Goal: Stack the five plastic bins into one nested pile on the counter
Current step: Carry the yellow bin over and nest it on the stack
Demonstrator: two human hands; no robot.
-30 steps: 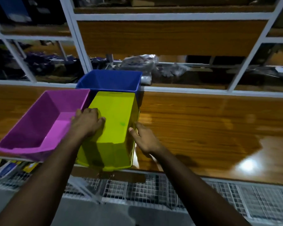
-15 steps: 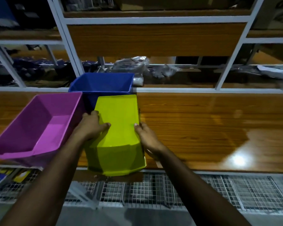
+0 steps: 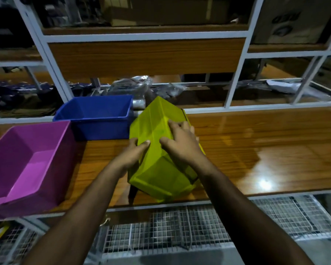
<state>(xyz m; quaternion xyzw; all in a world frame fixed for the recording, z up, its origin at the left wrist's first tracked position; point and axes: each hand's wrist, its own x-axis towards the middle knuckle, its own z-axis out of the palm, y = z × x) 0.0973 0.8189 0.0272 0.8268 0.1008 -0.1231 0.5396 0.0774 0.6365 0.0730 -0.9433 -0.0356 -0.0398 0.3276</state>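
Note:
A yellow-green bin [image 3: 157, 175] is tipped bottom-up and tilted above the counter [image 3: 256, 142], held between both hands. My left hand [image 3: 131, 155] grips its left side, thumb on top. My right hand [image 3: 182, 142] lies over its upper face with fingers curled round the far edge. A blue bin [image 3: 97, 115] stands upright at the back of the counter. A purple bin [image 3: 27, 161] sits upright at the left, overhanging the front edge. No other bins are in view.
White-framed shelving [image 3: 147, 37] with wooden boards rises behind the counter, holding plastic-wrapped bundles [image 3: 132, 87] and dark goods. Wire mesh racks [image 3: 180, 232] run below the counter's front edge. The counter's glossy right half reflects a light.
The yellow-green bin has been lifted, turned over and carried to the right, away from the purple bin. Both hands moved with it, and my right hand shifted onto its upper face.

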